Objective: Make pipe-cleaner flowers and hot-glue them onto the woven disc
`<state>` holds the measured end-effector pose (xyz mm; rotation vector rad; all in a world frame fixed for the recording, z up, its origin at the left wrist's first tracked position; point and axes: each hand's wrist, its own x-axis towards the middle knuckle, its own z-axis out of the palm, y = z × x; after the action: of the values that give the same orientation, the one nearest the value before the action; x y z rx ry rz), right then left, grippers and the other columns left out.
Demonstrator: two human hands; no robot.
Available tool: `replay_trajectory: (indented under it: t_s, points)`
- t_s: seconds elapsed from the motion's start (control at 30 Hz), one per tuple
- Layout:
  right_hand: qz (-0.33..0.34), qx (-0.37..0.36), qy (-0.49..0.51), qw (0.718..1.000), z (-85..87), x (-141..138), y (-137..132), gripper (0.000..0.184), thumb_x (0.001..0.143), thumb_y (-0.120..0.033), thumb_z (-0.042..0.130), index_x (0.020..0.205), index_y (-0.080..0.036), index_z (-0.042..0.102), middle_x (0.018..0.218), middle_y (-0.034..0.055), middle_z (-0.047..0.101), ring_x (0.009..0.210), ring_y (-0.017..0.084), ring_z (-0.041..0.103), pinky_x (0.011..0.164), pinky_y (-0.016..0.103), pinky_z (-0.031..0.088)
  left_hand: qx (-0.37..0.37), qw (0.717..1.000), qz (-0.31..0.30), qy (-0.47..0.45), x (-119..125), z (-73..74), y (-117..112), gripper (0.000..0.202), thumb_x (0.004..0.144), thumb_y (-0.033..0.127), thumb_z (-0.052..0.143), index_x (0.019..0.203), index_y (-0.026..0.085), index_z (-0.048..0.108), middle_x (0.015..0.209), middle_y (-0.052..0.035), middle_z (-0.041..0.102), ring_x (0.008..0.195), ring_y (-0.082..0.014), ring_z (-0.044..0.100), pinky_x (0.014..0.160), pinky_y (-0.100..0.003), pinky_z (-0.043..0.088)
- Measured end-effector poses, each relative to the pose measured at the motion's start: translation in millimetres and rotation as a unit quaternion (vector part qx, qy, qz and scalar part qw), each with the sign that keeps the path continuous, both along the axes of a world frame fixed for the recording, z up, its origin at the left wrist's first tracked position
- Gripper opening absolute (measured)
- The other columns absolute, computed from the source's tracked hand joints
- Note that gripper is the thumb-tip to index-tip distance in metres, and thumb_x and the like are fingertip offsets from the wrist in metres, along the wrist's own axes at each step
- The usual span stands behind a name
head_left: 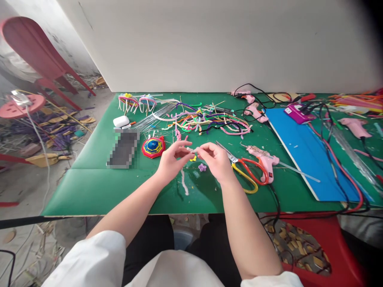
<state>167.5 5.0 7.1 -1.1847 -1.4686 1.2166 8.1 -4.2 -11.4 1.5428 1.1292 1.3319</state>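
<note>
My left hand [174,158] and my right hand [216,160] meet above the green table, thumbs and fingers pinching a small whitish pipe cleaner piece [194,150] between them. Its exact shape is too small to make out. Below my left hand lies a pale pink pipe cleaner [184,182]. Between the hands, on the tabletop, are a purple flower [202,167] and a little yellow flower [193,158]. Just right of my right hand rest scissors [242,163] with red and yellow handles. A pink glue gun [263,159] lies beside them.
Tangled colored pipe cleaners [206,119] spread behind the hands. Left of them are a red round ornament [153,146], a blurred phone [123,149] and a white case [121,121]. A blue board [299,151], a purple power strip [299,113] and black cables occupy the right.
</note>
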Motion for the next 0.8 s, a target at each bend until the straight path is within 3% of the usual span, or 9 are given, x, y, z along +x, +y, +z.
replay_trajectory:
  t_s: [0.33, 0.57, 0.7, 0.8]
  points:
    - [0.019, -0.024, 0.017, 0.999, -7.2, -0.5, 0.8, 0.024, 0.080, -0.043, 0.058, 0.076, -0.019, 0.058, 0.065, -0.0026, 0.055, 0.060, 0.011, 0.050, 0.057, 0.024, 0.039, 0.018, 0.999, 0.049, 0.014, -1.0, 1.6, -1.6, 0.014, 0.072, 0.028, 0.071, 0.082, 0.019, 0.071, 0.074, -0.0007, 0.073, 0.065, -0.0164, 0.070, 0.063, -0.026, 0.058]
    - [0.016, 0.004, -0.022, 1.000, -2.7, -3.3, -1.5, 0.019, 0.081, -0.037, 0.055, 0.075, -0.019, 0.058, 0.066, -0.0017, 0.057, 0.062, 0.012, 0.053, 0.056, 0.024, 0.040, 0.141, 0.981, 0.055, 0.125, -3.0, 5.1, -2.2, 0.006, 0.077, 0.023, 0.066, 0.081, 0.020, 0.071, 0.073, 0.0004, 0.072, 0.064, -0.0126, 0.067, 0.061, -0.022, 0.053]
    - [0.010, 0.048, -0.047, 0.998, 0.9, -2.2, -2.3, 0.015, 0.081, -0.034, 0.057, 0.084, -0.021, 0.062, 0.080, 0.0008, 0.064, 0.070, 0.013, 0.058, 0.063, 0.025, 0.046, 0.189, 0.964, 0.056, 0.178, -1.2, 5.2, -2.3, 0.006, 0.080, 0.021, 0.063, 0.080, 0.019, 0.068, 0.067, 0.0011, 0.069, 0.059, -0.0097, 0.062, 0.057, -0.019, 0.048]
    - [0.015, 0.067, -0.082, 0.994, 1.0, 1.0, -0.2, 0.015, 0.081, -0.034, 0.057, 0.081, -0.021, 0.064, 0.079, 0.0010, 0.065, 0.070, 0.014, 0.059, 0.065, 0.025, 0.046, 0.192, 0.953, 0.038, 0.230, -7.4, 8.1, -2.3, 0.010, 0.083, 0.026, 0.060, 0.085, 0.019, 0.066, 0.076, 0.0001, 0.070, 0.069, -0.0108, 0.064, 0.070, -0.022, 0.050]
